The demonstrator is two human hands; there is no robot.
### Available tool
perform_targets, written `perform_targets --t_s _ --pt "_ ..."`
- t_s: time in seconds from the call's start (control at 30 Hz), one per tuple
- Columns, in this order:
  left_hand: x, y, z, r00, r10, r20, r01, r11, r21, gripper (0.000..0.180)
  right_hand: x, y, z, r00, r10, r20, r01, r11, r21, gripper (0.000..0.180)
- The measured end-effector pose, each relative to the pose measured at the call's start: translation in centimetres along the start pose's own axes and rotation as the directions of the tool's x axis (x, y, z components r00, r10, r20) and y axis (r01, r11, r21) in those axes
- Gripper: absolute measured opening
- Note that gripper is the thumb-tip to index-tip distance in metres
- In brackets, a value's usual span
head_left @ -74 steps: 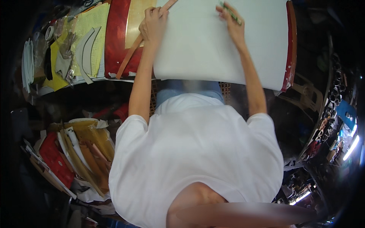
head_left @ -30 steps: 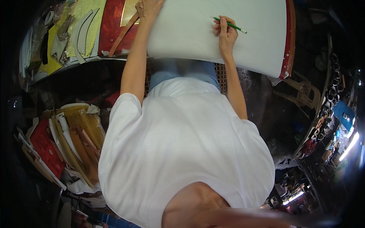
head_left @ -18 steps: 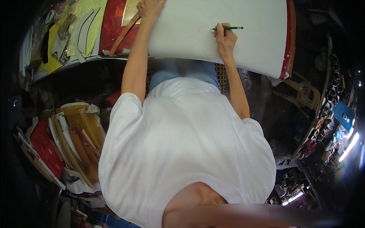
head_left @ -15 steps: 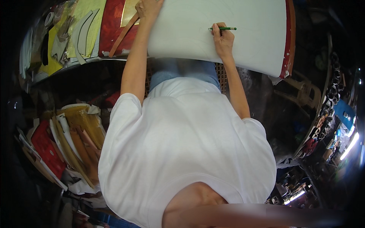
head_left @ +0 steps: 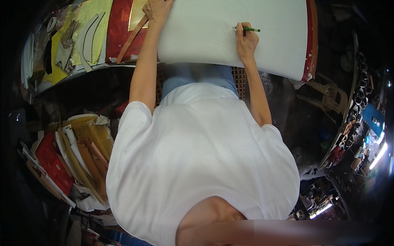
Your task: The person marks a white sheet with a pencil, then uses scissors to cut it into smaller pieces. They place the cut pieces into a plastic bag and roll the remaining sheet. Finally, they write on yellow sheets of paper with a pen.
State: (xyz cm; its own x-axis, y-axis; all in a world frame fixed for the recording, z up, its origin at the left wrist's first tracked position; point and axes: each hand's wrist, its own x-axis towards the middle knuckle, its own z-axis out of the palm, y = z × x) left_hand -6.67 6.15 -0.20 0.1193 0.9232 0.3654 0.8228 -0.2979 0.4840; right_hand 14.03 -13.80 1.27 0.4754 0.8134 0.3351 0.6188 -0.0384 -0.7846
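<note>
In my right hand [head_left: 247, 43] is a slim green pencil [head_left: 252, 29], closed in the fingers, its writing end pointing left. The hand is over the large white sheet [head_left: 197, 41], right of its middle. At the sheet's left border is my left hand [head_left: 156, 10], partly cut off by the top of the picture. Its knuckles are bent, but most of the fingertips are hidden. A narrow brown strip [head_left: 131, 39] runs from beside that hand down across a red surface [head_left: 117, 28]. Whether the hand grips the strip or only touches it is unclear.
Curved grey pieces [head_left: 88, 37] lie on yellow sheets [head_left: 103, 20] at the table's left. A red and brown edge [head_left: 310, 41] bounds the white sheet on the right. Rolled and folded materials [head_left: 84, 151] are stacked below left. A plastic chair [head_left: 328, 96] stands at right.
My right hand has shifted a little to the right across the white sheet, with the pencil still in it. My left hand stays in nearly the same place.
</note>
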Motion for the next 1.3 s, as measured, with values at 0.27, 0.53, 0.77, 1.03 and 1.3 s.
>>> perform_targets --t_s 0.27,0.53,0.77,1.03,1.3 --pt "1.8 1.1 -0.5 0.981 -0.104 0.163 0.124 0.986 -0.115 0.034 -0.6 0.5 0.1 0.999 0.031 0.024 -0.032 0.999 0.036 0.023" --pt "6.9 0.6 4.6 0.998 0.022 -0.053 -0.032 0.979 -0.203 0.018 1.7 -2.3 1.7 0.987 0.133 -0.090 -0.099 0.947 0.306 0.023" --pt "12.5 -1.0 9.6 0.991 0.105 -0.086 -0.111 0.991 -0.072 0.012 -2.0 -4.9 5.1 0.913 0.224 0.341 -0.351 0.857 0.377 0.025" --pt "12.2 -2.0 10.3 0.991 0.114 -0.067 -0.111 0.993 0.041 0.013 -2.5 -4.9 5.1 0.906 0.196 0.376 -0.250 0.963 0.100 0.019" --pt "13.3 -1.3 11.1 0.883 -0.409 0.229 0.447 0.882 -0.148 0.044 -3.7 -3.3 3.3 0.930 0.316 0.188 -0.314 0.949 -0.038 0.030"
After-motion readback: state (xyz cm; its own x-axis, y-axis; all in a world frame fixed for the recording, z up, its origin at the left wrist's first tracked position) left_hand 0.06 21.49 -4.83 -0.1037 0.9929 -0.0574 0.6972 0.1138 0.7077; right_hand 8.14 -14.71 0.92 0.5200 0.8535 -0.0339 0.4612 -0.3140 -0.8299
